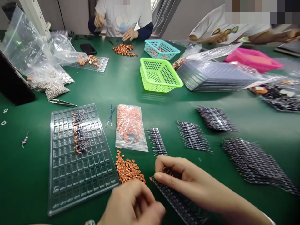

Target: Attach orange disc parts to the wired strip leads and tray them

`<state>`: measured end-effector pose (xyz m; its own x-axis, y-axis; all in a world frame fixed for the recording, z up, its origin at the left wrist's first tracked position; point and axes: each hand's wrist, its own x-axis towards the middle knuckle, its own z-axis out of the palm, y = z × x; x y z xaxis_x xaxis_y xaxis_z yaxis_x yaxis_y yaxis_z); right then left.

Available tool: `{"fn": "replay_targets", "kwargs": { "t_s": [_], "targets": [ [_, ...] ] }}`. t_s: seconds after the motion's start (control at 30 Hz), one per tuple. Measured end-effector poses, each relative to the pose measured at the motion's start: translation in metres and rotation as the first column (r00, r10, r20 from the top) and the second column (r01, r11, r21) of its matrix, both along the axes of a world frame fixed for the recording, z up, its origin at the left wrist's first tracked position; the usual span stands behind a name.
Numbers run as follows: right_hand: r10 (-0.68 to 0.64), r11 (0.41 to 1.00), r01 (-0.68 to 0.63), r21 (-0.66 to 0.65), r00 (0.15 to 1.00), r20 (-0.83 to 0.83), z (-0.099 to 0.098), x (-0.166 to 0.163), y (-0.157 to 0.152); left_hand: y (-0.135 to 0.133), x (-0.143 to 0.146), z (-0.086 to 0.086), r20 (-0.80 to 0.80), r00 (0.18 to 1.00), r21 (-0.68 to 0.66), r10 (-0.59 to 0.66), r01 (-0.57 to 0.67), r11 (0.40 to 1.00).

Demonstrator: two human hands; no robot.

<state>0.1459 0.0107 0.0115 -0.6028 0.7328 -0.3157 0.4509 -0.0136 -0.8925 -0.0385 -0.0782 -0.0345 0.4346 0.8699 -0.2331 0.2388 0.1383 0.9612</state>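
My right hand (185, 181) pinches the near end of a dark strip of taped components (180, 203) that lies on the green table in front of me. My left hand (133, 204) is curled into a loose fist just left of that strip, and what its fingers hold, if anything, is hidden. A heap of small orange caps (127, 168) lies just beyond my left hand. Left of it sits a clear compartment tray (77, 159) with a column of wired parts (79, 132). A clear bag of orange parts (130, 126) lies behind the heap.
More taped strips (255, 162) lie to the right. A green basket (159, 75), a blue basket (160, 49), stacked trays in plastic (215, 78) and a pink bin (253, 59) stand further back. Tweezers (62, 102) and bags (35, 56) lie at left. Two other people work across the table.
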Motion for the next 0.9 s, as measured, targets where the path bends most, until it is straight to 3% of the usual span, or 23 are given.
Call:
{"fn": "replay_targets", "kwargs": {
  "t_s": [0.03, 0.07, 0.13, 0.37, 0.53, 0.77, 0.83, 0.87, 0.9],
  "targets": [
    [0.005, 1.000, -0.006, -0.016, 1.000, -0.024, 0.001, 0.000, -0.001, 0.007, 0.000, 0.008, 0.034, 0.989, -0.157, 0.141, -0.134, 0.978],
    [0.012, 1.000, -0.014, -0.028, 0.999, -0.044, 0.002, 0.000, -0.002, 0.012, -0.001, 0.014, 0.075, 0.973, -0.264, 0.217, -0.190, 0.946],
    [0.025, 0.999, -0.027, -0.041, 0.997, -0.068, 0.003, -0.001, -0.004, 0.017, -0.002, 0.020, 0.141, 0.952, -0.363, 0.270, -0.204, 0.909],
    [0.027, 0.995, -0.039, -0.093, 0.992, -0.125, 0.006, -0.001, -0.003, 0.018, -0.004, 0.018, 0.150, 0.953, -0.359, 0.263, -0.195, 0.912],
    [-0.037, 0.963, -0.018, -0.269, 0.979, -0.200, 0.002, -0.003, -0.001, 0.019, -0.006, 0.022, 0.146, 0.946, -0.317, 0.288, -0.231, 0.920],
    [0.020, 0.902, -0.147, -0.407, 0.954, -0.300, -0.005, 0.001, -0.005, 0.017, -0.002, 0.033, 0.179, 0.926, -0.444, 0.332, -0.226, 0.867],
    [0.022, 0.893, -0.170, -0.417, 0.942, -0.336, -0.007, 0.007, -0.004, 0.019, -0.011, 0.046, 0.158, 0.939, -0.383, 0.305, -0.226, 0.896],
    [0.015, 0.892, -0.174, -0.418, 0.935, -0.355, -0.009, 0.010, -0.003, 0.021, -0.019, 0.052, 0.109, 0.957, -0.274, 0.269, -0.231, 0.933],
    [-0.001, 0.892, -0.170, -0.418, 0.926, -0.377, -0.012, 0.014, -0.002, 0.022, -0.030, 0.059, 0.011, 0.969, -0.078, 0.246, -0.244, 0.967]
  ]
}}
